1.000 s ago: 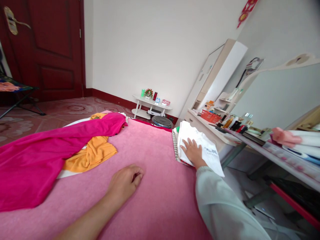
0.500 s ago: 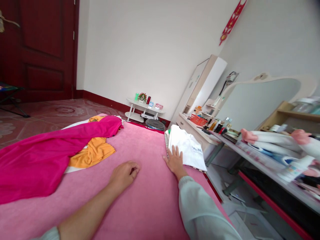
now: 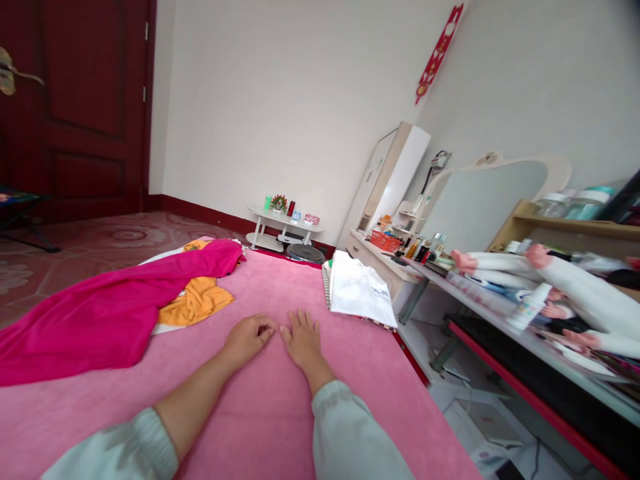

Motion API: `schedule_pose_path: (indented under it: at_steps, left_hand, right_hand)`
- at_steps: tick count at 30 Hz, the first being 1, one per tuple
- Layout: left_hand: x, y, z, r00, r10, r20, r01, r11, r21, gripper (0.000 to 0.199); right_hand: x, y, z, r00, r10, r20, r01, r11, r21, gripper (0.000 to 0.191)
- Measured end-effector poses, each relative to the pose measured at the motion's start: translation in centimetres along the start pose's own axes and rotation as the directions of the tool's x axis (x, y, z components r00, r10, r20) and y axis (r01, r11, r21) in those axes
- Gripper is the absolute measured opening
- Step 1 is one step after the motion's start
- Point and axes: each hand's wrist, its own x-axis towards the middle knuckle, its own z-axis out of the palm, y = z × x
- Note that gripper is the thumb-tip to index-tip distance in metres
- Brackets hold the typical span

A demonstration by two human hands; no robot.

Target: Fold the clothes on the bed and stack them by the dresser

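Shirt [image 3: 356, 288], white, folded, right of right-hand fingers [image 3: 302, 320], apart

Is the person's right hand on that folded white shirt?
No: the right hand is spread over the pink cover, with bare cover showing between it and the folded white shirt.

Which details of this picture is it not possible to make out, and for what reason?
In the head view:
- Print on the white shirt: too small to read.
- Clothes under that shirt: mostly covered by it.
- Orange cloth: partly hidden by the pink garment, itself cut off by the left edge.
- Left hand: palm turned out of view.
- Door: cut off by the left and top edges.
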Motion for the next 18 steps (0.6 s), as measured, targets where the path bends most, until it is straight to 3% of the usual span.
schedule_pose_path:
  at_steps: [15, 18]
  left_hand:
    - [0.2, -1.0, 0.2, 0.999, -0.008, 0.034, 0.011, 0.996, -0.086, 0.022]
    - [0.3, -1.3, 0.4, 0.999, -0.004, 0.037, 0.008, 0.995, -0.102, 0.022]
  right_hand:
    - [0.2, 1.5, -0.3, 0.995, -0.034, -0.093, 0.055, 0.972, 0.229, 0.042]
    - [0.7, 2.1, 0.0, 0.985, 0.047, -0.167, 0.012, 0.941, 0.338, 0.044]
